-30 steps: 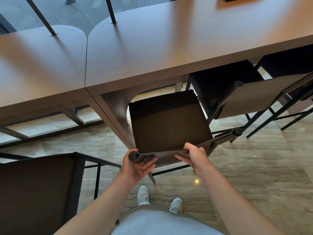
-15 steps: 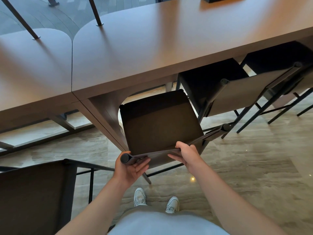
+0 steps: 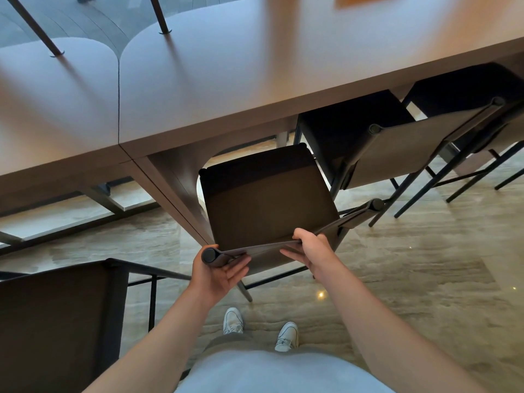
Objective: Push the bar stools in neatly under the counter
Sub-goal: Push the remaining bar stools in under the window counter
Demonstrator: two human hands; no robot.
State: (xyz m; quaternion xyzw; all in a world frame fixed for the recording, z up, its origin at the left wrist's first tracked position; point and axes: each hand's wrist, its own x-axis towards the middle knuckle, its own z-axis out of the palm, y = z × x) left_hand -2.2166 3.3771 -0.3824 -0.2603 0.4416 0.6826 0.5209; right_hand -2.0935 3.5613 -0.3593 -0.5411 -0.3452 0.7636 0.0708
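A dark brown bar stool point(image 3: 266, 202) stands in front of me, its seat's far edge just under the wooden counter point(image 3: 255, 80). My left hand point(image 3: 218, 272) grips the left end of its backrest top, by the round post cap. My right hand point(image 3: 314, 252) holds the backrest top near its middle. The stool sits slightly turned, its right post farther from me. To the right, a second stool point(image 3: 397, 151) and a third stool point(image 3: 482, 109) have their seats tucked under the counter. Another stool point(image 3: 56, 321) stands out from the counter at my lower left.
The counter's wooden leg panel point(image 3: 175, 188) stands just left of the held stool's seat. A second counter section point(image 3: 56, 103) adjoins on the left. Thin metal posts point(image 3: 160, 15) rise from the far edge. The floor point(image 3: 425, 265) is polished stone; my white shoes point(image 3: 286, 336) are below.
The stool's seat has slid a little farther toward the counter, and the view has shifted. Both hands keep the same hold on the backrest.
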